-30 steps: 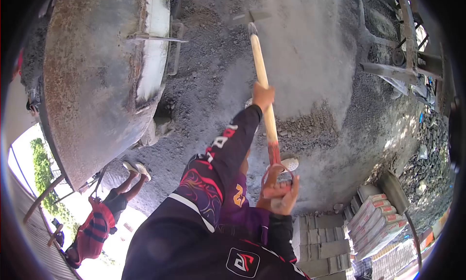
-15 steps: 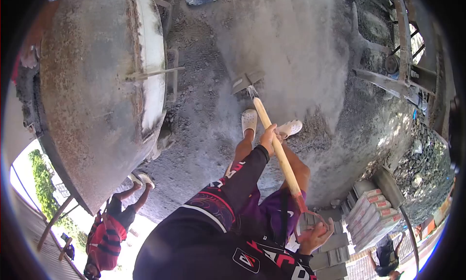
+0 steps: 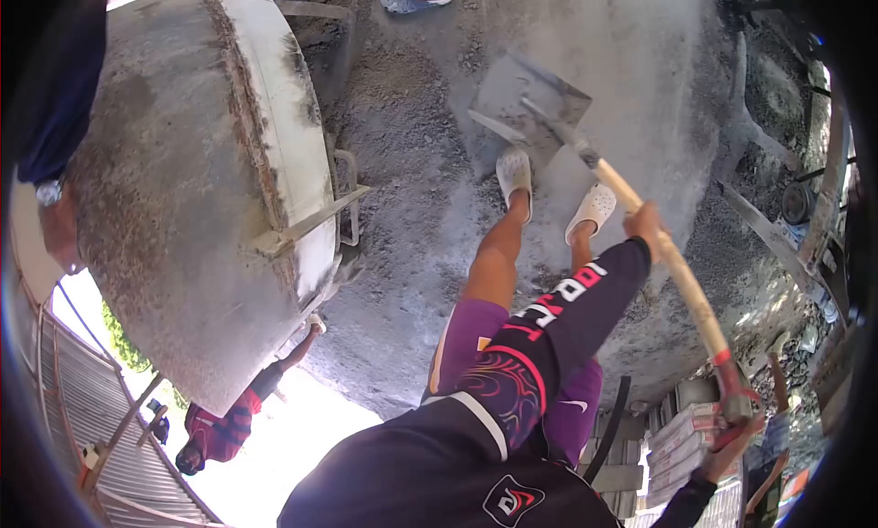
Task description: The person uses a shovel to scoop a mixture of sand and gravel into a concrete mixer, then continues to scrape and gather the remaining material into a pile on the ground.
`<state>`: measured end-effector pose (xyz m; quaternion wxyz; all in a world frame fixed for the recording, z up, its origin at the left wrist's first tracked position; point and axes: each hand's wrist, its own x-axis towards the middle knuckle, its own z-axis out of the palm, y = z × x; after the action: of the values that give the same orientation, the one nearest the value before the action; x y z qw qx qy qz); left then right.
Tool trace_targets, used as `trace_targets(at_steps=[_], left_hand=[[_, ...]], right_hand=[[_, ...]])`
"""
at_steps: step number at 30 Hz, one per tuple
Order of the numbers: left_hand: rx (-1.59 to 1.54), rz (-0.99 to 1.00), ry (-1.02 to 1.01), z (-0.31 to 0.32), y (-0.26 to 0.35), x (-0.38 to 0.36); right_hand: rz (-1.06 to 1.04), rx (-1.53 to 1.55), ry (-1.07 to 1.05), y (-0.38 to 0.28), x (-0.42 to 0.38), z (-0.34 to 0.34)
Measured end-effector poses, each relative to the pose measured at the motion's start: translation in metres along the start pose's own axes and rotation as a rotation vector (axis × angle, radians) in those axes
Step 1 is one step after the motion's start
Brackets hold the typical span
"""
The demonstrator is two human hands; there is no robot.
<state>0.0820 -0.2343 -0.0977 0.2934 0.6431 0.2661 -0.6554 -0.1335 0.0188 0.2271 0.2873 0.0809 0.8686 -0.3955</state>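
Observation:
A shovel (image 3: pixel 681 272) with a wooden shaft slants across the view. Its metal blade (image 3: pixel 540 102) lies low over the dusty ground, just beyond my pale clogs (image 3: pixel 593 210). Partway down the shaft, my left hand (image 3: pixel 646 228) is wrapped round the wood, the arm crossing in front of my body. At the lower right, my right hand (image 3: pixel 736 439) is closed at the red and grey end grip, its fingers partly hidden by it.
A large rusty drum (image 3: pixel 183 180) with a bar across its rim fills the left side. Another person's hand (image 3: pixel 60 231) hangs beside it. A person in a red shirt (image 3: pixel 224 427) is beyond. Stacked bags (image 3: pixel 681 446) and a metal frame (image 3: pixel 777 231) are on the right.
The shovel has swung right and its blade has turned to show its broad face. My right hand, open near the end grip before, is now closed on it. A sleeved arm has appeared at left.

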Motion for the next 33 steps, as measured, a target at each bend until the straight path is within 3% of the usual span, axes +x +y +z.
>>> trace_targets(at_steps=[3,5,7,8,9,10,13,14,16,17,20,23,25,29,33], left_hand=[[-0.16,-0.08,-0.022,0.074,0.002,-0.001],[-0.321,-0.133,-0.089,0.107,0.008,0.044],[-0.389,-0.096,-0.232,0.113,0.055,0.097],[-0.424,-0.192,-0.21,0.11,0.104,0.127],[-0.375,-0.146,-0.166,0.104,0.148,0.154],[-0.426,0.002,-0.308,0.068,0.203,0.182],[-0.217,0.048,-0.443,-0.066,0.407,0.258],[-0.159,0.047,-0.424,-0.099,0.449,0.269],[-0.144,0.203,-0.26,-0.119,0.439,0.288],[-0.153,0.193,-0.249,-0.146,0.423,0.296],[0.301,0.506,-0.314,-0.179,0.374,0.314],[0.015,0.173,-0.073,-0.19,0.344,0.283],[0.054,0.191,-0.218,-0.217,0.31,0.277],[0.11,0.274,-0.021,-0.246,0.224,0.239],[0.223,0.287,-0.046,-0.287,0.106,0.167]], right_hand=[[-0.149,-0.258,0.004,-0.088,0.077,0.026],[-0.246,-0.379,-0.08,-0.132,0.101,0.083],[-0.293,-0.472,-0.25,-0.15,0.104,0.186],[-0.323,-0.493,-0.354,-0.143,0.095,0.258],[-0.327,-0.505,-0.444,-0.131,0.085,0.318],[-0.32,-0.504,-0.534,-0.112,0.069,0.376],[-0.267,-0.432,-0.709,-0.041,0.057,0.497],[-0.244,-0.383,-0.731,-0.012,0.049,0.519],[-0.188,-0.288,-0.714,0.039,0.039,0.542],[-0.213,-0.254,-0.664,0.068,0.026,0.535],[-0.078,-0.204,-0.499,0.157,0.041,0.489],[0.027,-0.191,-0.431,0.218,0.035,0.438],[0.069,-0.153,-0.386,0.235,0.022,0.399],[0.137,-0.157,-0.348,0.27,0.005,0.292],[0.175,0.002,-0.296,0.314,-0.026,0.123]])
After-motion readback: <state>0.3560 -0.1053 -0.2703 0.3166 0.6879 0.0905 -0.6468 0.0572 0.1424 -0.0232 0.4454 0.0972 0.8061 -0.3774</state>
